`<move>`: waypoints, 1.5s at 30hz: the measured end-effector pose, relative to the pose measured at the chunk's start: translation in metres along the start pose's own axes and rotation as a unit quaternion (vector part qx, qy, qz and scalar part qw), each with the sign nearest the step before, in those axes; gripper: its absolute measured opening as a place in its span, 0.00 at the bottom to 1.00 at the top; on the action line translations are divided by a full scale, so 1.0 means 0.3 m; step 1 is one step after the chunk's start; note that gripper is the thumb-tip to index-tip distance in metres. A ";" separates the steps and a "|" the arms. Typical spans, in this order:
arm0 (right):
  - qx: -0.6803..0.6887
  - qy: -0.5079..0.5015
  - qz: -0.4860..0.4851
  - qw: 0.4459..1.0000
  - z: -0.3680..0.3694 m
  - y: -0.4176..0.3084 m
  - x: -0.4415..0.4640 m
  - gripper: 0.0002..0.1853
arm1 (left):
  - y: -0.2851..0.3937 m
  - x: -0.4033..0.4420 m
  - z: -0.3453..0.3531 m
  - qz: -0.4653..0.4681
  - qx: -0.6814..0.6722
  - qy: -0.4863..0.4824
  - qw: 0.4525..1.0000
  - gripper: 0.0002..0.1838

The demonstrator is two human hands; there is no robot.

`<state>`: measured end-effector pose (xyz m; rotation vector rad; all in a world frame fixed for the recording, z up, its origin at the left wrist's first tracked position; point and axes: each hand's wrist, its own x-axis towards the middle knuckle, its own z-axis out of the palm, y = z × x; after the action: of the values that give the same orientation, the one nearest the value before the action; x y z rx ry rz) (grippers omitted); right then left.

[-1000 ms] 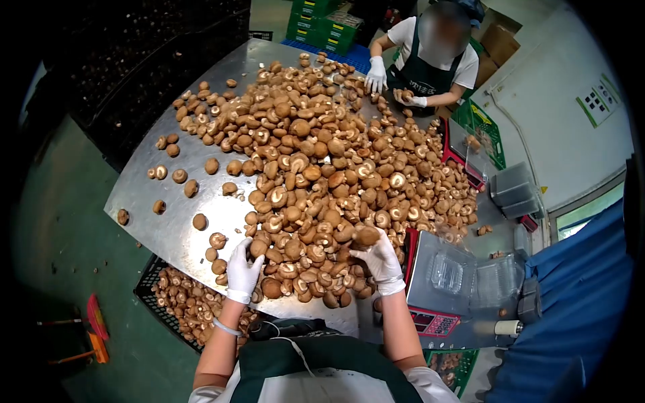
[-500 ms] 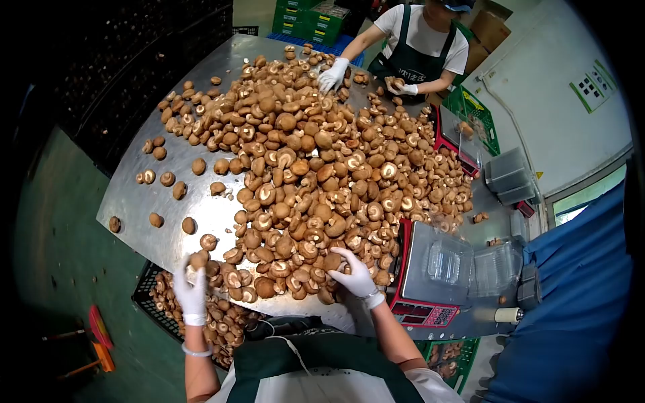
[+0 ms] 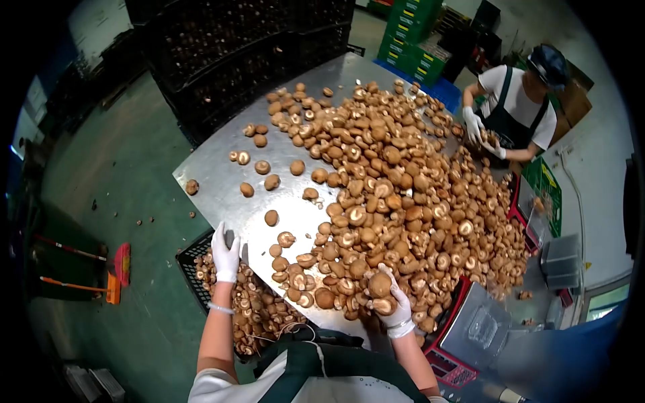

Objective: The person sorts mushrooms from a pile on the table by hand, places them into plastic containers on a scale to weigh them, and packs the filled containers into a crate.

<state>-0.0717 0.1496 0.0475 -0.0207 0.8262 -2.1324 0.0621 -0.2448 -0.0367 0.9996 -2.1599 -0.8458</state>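
Brown shiitake mushrooms (image 3: 403,195) lie heaped on a metal table (image 3: 228,161). My right hand (image 3: 400,310), in a white glove, curls around shiitake mushrooms (image 3: 380,285) at the heap's near edge, at least two of them against the palm. At the table's left front edge is my left hand (image 3: 226,255), also gloved. Its thumb and fingers are apart, and no mushroom shows in it. Below it stands a black crate (image 3: 189,265) holding many shiitake mushrooms (image 3: 265,305). Loose mushrooms (image 3: 271,217) are scattered over the table's left part.
Across the table, a co-worker (image 3: 514,107) in white gloves handles mushrooms. Red scales (image 3: 460,336) stand on the right, with clear plastic boxes (image 3: 561,258) beyond. Dark stacked crates (image 3: 248,60) and green crates (image 3: 410,40) rise behind. A broom and dustpan (image 3: 121,265) are at left.
The view has swung left. My left hand held a mushroom and now shows none, its fingers apart. My right hand has closed around mushrooms. The co-worker's hands have come together.
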 end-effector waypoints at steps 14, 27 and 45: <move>-0.011 0.051 -0.010 0.999 -0.022 -0.013 0.018 0.36 | 0.150 0.407 0.275 0.120 0.235 -0.009 0.964 0.32; -0.048 -0.099 0.115 0.987 0.096 -0.026 0.220 0.46 | 0.646 0.175 0.206 0.086 -0.260 -0.321 0.907 0.21; -0.013 -0.017 0.099 0.995 0.073 -0.062 0.245 0.51 | 0.176 0.587 0.476 0.137 0.188 -0.157 0.960 0.16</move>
<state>-0.1264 0.0937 0.0561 0.0118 0.8015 -1.9310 -0.1586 -0.3184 -0.0401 0.7454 -2.7262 -0.4936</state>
